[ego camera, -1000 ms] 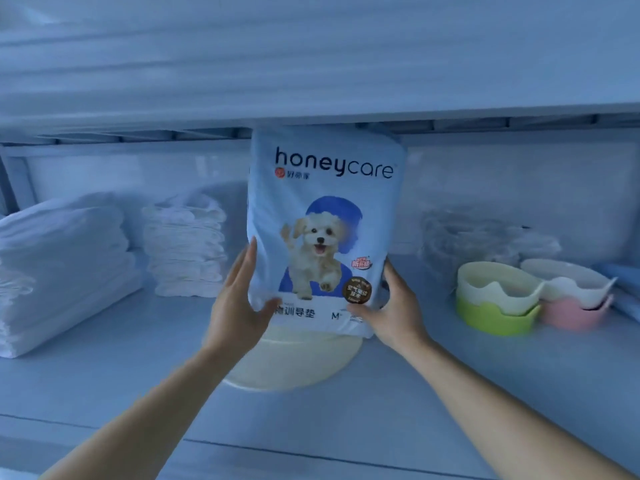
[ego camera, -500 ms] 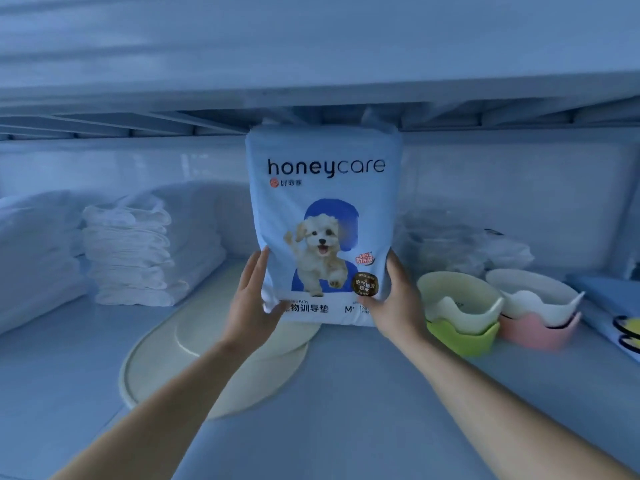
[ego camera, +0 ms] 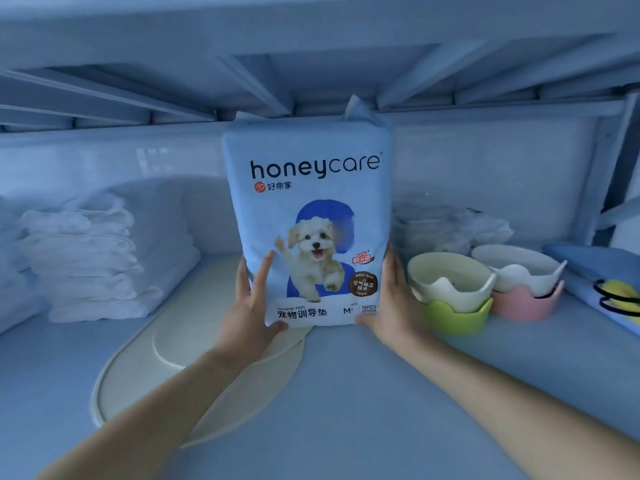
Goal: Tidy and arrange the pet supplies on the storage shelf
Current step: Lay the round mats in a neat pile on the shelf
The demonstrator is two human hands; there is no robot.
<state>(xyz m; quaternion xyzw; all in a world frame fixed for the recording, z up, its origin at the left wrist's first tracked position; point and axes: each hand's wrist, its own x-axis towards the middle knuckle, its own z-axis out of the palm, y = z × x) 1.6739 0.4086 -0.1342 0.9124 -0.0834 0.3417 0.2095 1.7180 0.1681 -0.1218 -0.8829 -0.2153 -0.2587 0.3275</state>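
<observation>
Seemingly midway: clasping upright light-blue plastic training-pad pack (ego camera: pixel 311 220) between left hand (ego camera: pixel 247 317) and right hand (ego camera: pixel 393 303); setting down, release yet pending.

Storage room, metal shelf (ego camera: pixel 346 393), stacked pet bowls (ego camera: pixel 450 289)

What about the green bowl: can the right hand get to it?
Probably yes. The green bowl sits right beside the right hand, nothing between them. But that hand holds the pack, and a cream bowl sits inside.
</observation>
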